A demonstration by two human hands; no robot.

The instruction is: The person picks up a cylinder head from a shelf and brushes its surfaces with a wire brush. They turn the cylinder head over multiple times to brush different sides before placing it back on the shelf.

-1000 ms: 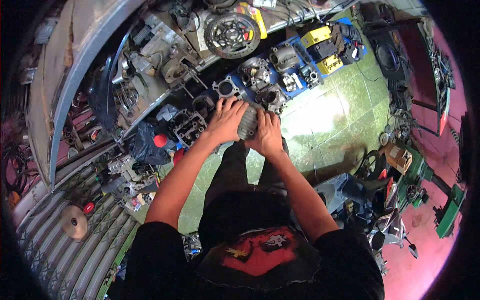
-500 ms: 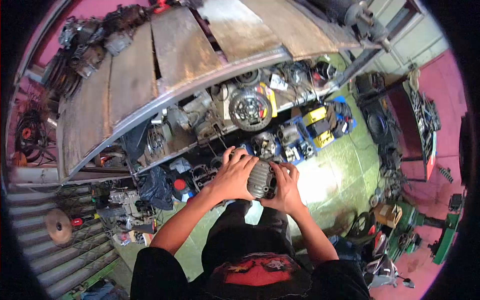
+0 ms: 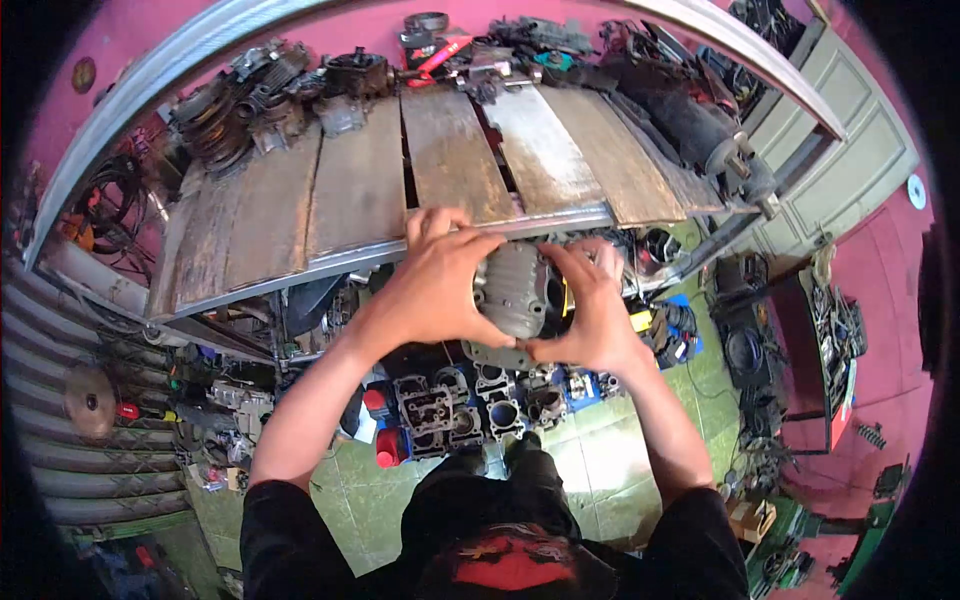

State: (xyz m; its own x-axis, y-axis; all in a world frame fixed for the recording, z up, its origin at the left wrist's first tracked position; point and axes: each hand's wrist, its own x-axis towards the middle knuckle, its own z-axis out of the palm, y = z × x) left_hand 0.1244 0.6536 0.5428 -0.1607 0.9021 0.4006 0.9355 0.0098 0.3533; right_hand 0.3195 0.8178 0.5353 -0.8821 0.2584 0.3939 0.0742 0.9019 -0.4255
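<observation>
A grey, ribbed engine cylinder block (image 3: 515,290) is held up in front of the workbench's near edge, with a dark round opening on its right side. My left hand (image 3: 430,285) grips its left side, thumb along the lower edge. On the opposite side my right hand (image 3: 595,310) clasps it, fingers over the top and thumb underneath. Both thumbs come close together below the block. A flat flange shows at its bottom, partly behind the thumbs.
Wooden planks (image 3: 360,190) in a metal frame form the bench top. Greasy engine parts (image 3: 355,80) line its back. Several metal castings (image 3: 430,410) and red-capped containers (image 3: 390,447) stand on the floor below. A black-topped side table (image 3: 800,330) is at right.
Both hands have raised the cylinder block and moved it forward, up toward the bench edge. The view has tilted up, showing more of the bench and its back row of parts.
</observation>
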